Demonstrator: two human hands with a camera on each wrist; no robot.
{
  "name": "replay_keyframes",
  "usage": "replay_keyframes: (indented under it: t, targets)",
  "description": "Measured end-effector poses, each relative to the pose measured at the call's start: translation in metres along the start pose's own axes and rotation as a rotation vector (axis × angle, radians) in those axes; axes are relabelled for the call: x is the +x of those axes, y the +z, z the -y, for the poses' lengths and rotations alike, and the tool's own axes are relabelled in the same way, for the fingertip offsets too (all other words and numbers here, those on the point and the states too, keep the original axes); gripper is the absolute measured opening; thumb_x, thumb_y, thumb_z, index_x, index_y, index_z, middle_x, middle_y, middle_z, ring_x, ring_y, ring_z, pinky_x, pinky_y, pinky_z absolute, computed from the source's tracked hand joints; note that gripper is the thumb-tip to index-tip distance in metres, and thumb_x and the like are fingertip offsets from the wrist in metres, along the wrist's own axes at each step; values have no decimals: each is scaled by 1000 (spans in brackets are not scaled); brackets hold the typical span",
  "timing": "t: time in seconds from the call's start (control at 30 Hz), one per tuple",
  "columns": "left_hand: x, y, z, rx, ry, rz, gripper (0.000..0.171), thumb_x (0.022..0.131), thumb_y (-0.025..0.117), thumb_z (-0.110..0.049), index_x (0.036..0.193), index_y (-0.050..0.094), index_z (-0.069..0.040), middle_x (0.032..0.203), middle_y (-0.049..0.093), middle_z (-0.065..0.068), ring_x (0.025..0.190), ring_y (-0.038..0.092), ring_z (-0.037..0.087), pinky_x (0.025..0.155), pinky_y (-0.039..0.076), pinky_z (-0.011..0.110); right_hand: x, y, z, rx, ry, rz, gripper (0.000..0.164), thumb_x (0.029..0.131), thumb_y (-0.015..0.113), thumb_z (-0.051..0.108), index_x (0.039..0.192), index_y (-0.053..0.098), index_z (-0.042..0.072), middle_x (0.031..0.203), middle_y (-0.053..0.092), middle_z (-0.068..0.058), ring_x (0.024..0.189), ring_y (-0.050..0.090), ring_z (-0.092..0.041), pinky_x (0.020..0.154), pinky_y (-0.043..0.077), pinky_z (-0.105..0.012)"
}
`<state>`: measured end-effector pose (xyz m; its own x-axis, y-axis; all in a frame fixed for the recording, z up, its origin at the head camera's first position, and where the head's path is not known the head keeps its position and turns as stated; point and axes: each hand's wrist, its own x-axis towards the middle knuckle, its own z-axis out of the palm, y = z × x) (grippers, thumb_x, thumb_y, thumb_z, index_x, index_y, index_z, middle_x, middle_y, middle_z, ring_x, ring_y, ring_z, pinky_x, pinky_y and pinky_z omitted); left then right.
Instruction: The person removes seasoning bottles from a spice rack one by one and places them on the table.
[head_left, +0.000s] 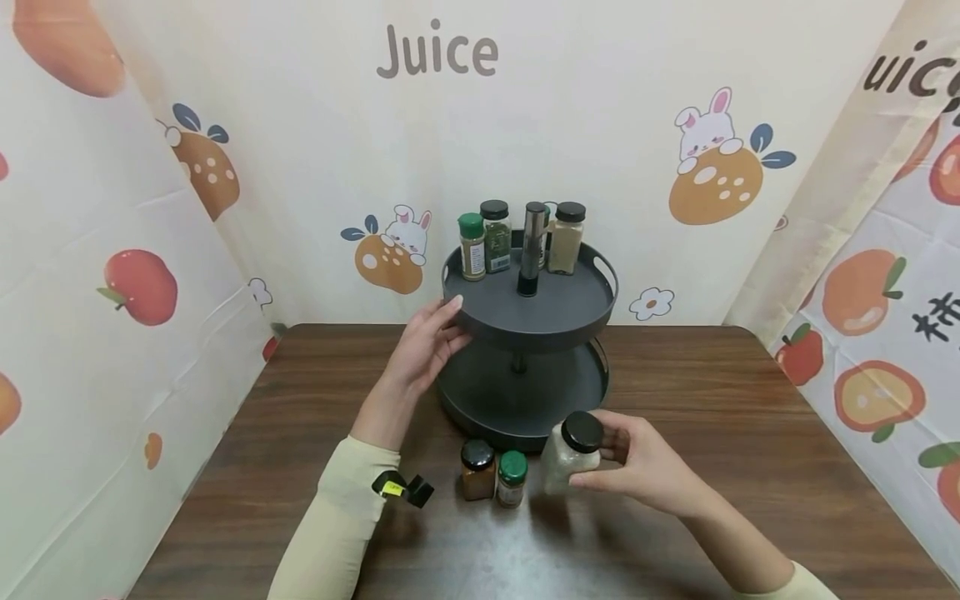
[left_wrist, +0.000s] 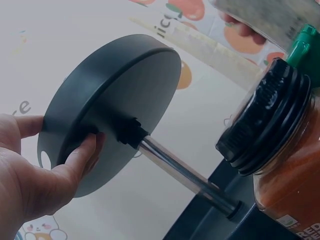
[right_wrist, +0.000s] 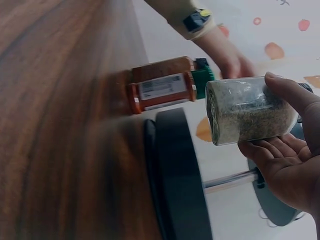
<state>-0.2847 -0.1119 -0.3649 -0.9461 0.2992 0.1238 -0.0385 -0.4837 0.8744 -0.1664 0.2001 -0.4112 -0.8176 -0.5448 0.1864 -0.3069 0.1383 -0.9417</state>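
My left hand (head_left: 422, 348) grips the rim of the upper tray (head_left: 517, 312) of a black two-tier lazy Susan, with fingers at its side and underside. In the left wrist view the upper tray (left_wrist: 82, 95) sits on a shiny post above the lower one. My right hand (head_left: 648, 467) holds a clear spice jar (head_left: 558, 467) with a black lid and pale contents. That jar (right_wrist: 250, 110) is off the table, just in front of the lower tray (head_left: 517, 408). Left of it stand a black-lidded jar (head_left: 477, 482) of orange-brown spice and a smaller green-lidded jar (head_left: 511, 483).
On the upper tray stand a green-lidded jar (head_left: 472, 254), a jar of green herbs (head_left: 497, 242) and a black-lidded tan jar (head_left: 566, 242). Another jar is partly hidden behind the metal handle (head_left: 532, 246). Printed curtains (head_left: 300, 150) surround the brown wooden table (head_left: 697, 375).
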Motion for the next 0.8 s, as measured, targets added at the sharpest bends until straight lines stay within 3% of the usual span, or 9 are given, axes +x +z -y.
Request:
replay_keyframes:
  t: [0.23, 0.53, 0.8]
  targets:
    - [-1, 0, -1, 0, -6, -3, 66, 100, 58, -26, 151, 28, 4, 139, 46, 26, 113, 58, 28, 99, 48, 38, 5, 14, -12, -12, 28, 44, 52, 81, 81, 14, 128, 60, 9, 117, 68, -11, 103, 67, -27, 87, 59, -35]
    - [0, 1, -1, -10, -6, -5, 65, 100, 58, -26, 150, 29, 5, 135, 50, 23, 111, 59, 27, 98, 49, 37, 9, 22, -27, -75, 114, 7, 47, 76, 85, 23, 116, 63, 16, 108, 68, -8, 98, 67, -23, 83, 59, -34]
    - [0, 0, -1, -4, -18, -10, 66, 100, 58, -27, 150, 29, 4, 135, 50, 22, 111, 59, 26, 98, 49, 36, 9, 25, -32, -102, 125, 9, 45, 77, 85, 23, 115, 61, 15, 108, 66, -5, 99, 66, -20, 84, 58, -36]
